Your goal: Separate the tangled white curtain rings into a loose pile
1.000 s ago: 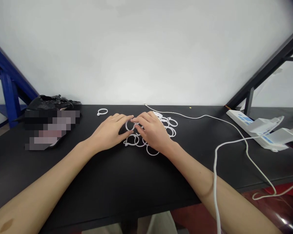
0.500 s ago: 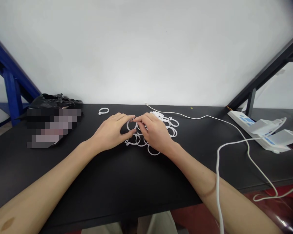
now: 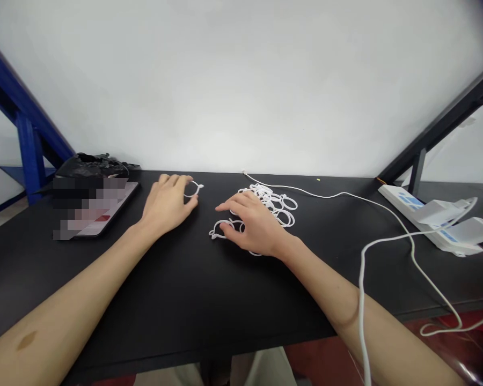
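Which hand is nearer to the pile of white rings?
Right: the right hand is at the pile, hiding part of it; the left hand is off to its left, holding a single ring.

Rings (image 3: 264, 194) look smooth plastic. Desk (image 3: 173, 300) matt, smooth. Bag (image 3: 90, 165) crinkled, shiny plastic. Power strip (image 3: 398, 199) smooth plastic. Floor (image 3: 317, 356) glossy.
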Motion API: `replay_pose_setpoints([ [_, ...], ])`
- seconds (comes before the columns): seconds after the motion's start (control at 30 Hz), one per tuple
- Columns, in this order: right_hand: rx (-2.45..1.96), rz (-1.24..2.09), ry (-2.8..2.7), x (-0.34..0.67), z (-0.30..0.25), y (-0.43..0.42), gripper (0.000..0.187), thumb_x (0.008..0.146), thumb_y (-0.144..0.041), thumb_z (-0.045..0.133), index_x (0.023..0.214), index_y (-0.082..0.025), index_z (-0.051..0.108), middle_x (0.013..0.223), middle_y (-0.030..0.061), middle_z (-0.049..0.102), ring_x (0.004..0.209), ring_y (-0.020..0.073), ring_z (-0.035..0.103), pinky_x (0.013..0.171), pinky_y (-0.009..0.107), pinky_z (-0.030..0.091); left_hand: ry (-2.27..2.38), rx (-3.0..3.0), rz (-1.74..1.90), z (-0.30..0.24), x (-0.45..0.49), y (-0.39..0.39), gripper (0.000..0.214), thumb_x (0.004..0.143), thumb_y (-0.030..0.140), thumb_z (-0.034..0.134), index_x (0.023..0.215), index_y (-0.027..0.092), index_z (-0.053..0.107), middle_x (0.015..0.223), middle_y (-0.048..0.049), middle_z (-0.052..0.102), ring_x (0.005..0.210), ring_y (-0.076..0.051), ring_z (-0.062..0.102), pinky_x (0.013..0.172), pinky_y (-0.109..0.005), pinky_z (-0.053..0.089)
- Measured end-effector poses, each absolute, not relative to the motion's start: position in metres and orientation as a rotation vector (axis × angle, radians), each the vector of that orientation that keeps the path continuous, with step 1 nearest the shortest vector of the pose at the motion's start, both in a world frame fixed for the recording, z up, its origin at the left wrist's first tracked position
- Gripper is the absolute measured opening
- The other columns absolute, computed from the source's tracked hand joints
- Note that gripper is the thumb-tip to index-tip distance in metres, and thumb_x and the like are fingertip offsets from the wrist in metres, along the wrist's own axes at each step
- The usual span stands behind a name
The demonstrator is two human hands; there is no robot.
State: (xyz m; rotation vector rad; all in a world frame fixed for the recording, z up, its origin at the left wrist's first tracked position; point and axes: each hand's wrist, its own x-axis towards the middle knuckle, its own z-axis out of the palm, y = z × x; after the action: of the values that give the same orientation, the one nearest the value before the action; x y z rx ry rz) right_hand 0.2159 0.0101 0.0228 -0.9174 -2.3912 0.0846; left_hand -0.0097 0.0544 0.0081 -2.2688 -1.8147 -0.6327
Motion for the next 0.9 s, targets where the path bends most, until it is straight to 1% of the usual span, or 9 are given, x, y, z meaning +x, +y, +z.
replay_pose_setpoints([
  [0.13, -0.825, 0.118, -2.563, 0.211, 0.024, 0.001, 0.035, 0.083, -0.019, 0.061, 0.117, -0.019, 0.067, 0.113, 0.0078, 0.064, 0.108, 0.024, 0.05, 0.102, 0.042, 0.042, -1.918, -2.111, -0.525, 0.0, -0.027, 0.065, 0.047, 0.088, 0.034, 0.045, 0.129, 0.014, 0.057, 0.129, -0.0175, 0.06, 0.118, -0.042, 0.047, 0.093, -0.053, 0.043],
  [0.27, -0.846, 0.037, -2.618, 0.207, 0.022, 0.0, 0.02, 0.09, -0.018, 0.056, 0.102, -0.019, 0.071, 0.106, 0.0084, 0.064, 0.1, 0.0233, 0.051, 0.093, 0.041, 0.046, -1.923, -2.109, -0.542, -0.001, -0.025, 0.063, 0.051, 0.088, 0.032, 0.044, 0.134, 0.012, 0.053, 0.134, -0.0188, 0.056, 0.121, -0.043, 0.044, 0.095, -0.056, 0.041],
  [0.37, -0.856, -0.018, -2.462, 0.208, 0.023, 0.004, 0.017, 0.093, -0.021, 0.054, 0.1, -0.017, 0.069, 0.099, 0.0085, 0.065, 0.091, 0.021, 0.052, 0.086, 0.038, 0.047, -1.737, -2.275, -0.68, 0.006, -0.014, 0.054, 0.049, 0.089, 0.03, 0.043, 0.134, 0.015, 0.052, 0.132, -0.0155, 0.056, 0.122, -0.038, 0.046, 0.099, -0.055, 0.041],
  [0.43, -0.878, -0.024, -2.289, 0.21, 0.024, 0.007, 0.016, 0.094, -0.022, 0.052, 0.101, -0.016, 0.066, 0.095, 0.0078, 0.066, 0.088, 0.0201, 0.054, 0.085, 0.037, 0.048, -1.547, -2.506, -0.813, 0.012, -0.004, 0.045, 0.049, 0.089, 0.027, 0.043, 0.136, 0.017, 0.049, 0.132, -0.0118, 0.056, 0.122, -0.032, 0.049, 0.104, -0.05, 0.041],
  [0.53, -0.946, 0.065, -2.052, 0.213, 0.023, 0.01, 0.011, 0.092, -0.023, 0.057, 0.099, -0.018, 0.062, 0.094, 0.0052, 0.069, 0.089, 0.0194, 0.059, 0.084, 0.036, 0.049, -1.34, -2.837, -0.914, 0.019, 0.011, 0.027, 0.059, 0.087, 0.023, 0.047, 0.145, 0.021, 0.037, 0.136, -0.0087, 0.053, 0.125, -0.025, 0.049, 0.107, -0.043, 0.042],
  [0.6, -0.996, 0.173, -1.956, 0.213, 0.021, 0.011, 0.01, 0.09, -0.024, 0.06, 0.099, -0.02, 0.061, 0.095, 0.0033, 0.07, 0.09, 0.0186, 0.062, 0.083, 0.035, 0.05, -1.299, -2.962, -0.883, 0.022, 0.02, 0.018, 0.062, 0.088, 0.028, 0.051, 0.147, 0.022, 0.033, 0.139, -0.0088, 0.051, 0.126, -0.025, 0.049, 0.107, -0.043, 0.042],
  [0.73, -1.006, 0.304, -1.907, 0.212, 0.019, 0.01, 0.008, 0.091, -0.026, 0.058, 0.097, -0.022, 0.061, 0.096, 0.001, 0.071, 0.089, 0.0163, 0.065, 0.083, 0.033, 0.051, -1.4, -2.965, -0.951, 0.02, 0.028, 0.013, 0.05, 0.092, 0.043, 0.054, 0.138, 0.026, 0.045, 0.125, -0.0068, 0.06, 0.112, -0.025, 0.058, 0.094, -0.042, 0.049],
  [0.83, -0.988, 0.253, -1.922, 0.212, 0.02, 0.01, 0.007, 0.092, -0.026, 0.056, 0.096, -0.022, 0.061, 0.095, 0.002, 0.07, 0.088, 0.0165, 0.065, 0.082, 0.033, 0.052, -1.409, -2.897, -1.046, 0.017, 0.027, 0.018, 0.043, 0.092, 0.043, 0.055, 0.132, 0.026, 0.051, 0.12, -0.0051, 0.062, 0.109, -0.023, 0.059, 0.092, -0.04, 0.05],
  [0.9, -0.974, 0.165, -1.946, 0.213, 0.02, 0.011, 0.01, 0.092, -0.024, 0.056, 0.099, -0.021, 0.061, 0.096, 0.004, 0.069, 0.089, 0.0174, 0.064, 0.082, 0.033, 0.052, -1.384, -2.861, -1.064, 0.015, 0.025, 0.021, 0.041, 0.092, 0.043, 0.056, 0.129, 0.026, 0.053, 0.117, -0.0046, 0.062, 0.106, -0.022, 0.06, 0.09, -0.039, 0.05],
])
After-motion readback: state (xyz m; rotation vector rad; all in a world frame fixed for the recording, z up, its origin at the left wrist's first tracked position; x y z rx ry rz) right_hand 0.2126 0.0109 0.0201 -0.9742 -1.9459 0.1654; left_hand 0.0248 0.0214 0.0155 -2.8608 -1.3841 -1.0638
